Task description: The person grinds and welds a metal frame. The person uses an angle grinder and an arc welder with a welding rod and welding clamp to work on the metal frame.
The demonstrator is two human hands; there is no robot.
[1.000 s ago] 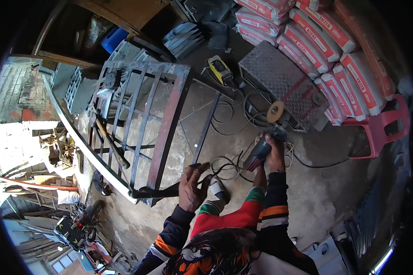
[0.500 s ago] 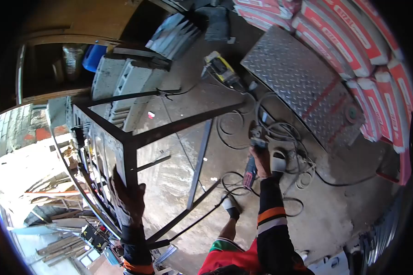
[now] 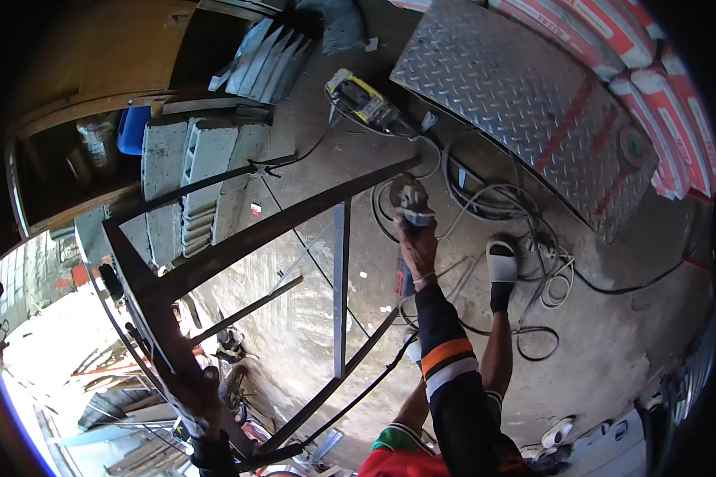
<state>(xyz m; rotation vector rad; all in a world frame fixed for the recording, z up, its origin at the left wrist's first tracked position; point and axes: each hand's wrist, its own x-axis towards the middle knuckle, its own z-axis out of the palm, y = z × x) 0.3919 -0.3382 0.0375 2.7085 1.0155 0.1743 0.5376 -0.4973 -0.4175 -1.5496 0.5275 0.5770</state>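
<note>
My right hand is wrapped around the body of an angle grinder, its disc end pointing away from me. The grinder is held above the floor beside a dark welded metal frame. My left hand is in shadow at the lower left, closed on a bar of that frame with the thumb showing; the other fingers are mostly hidden. A thin upright bar crosses the frame between its longer sides.
Loops of cable lie on the floor near my foot. Behind are a yellow-and-black machine, concrete blocks and a checkered steel plate. Red-and-white sacks are stacked at right; scrap wood lies lower left.
My right hand has raised the grinder away from my foot and toward the frame. My left hand has slid lower along the frame. The camera view has shifted.
</note>
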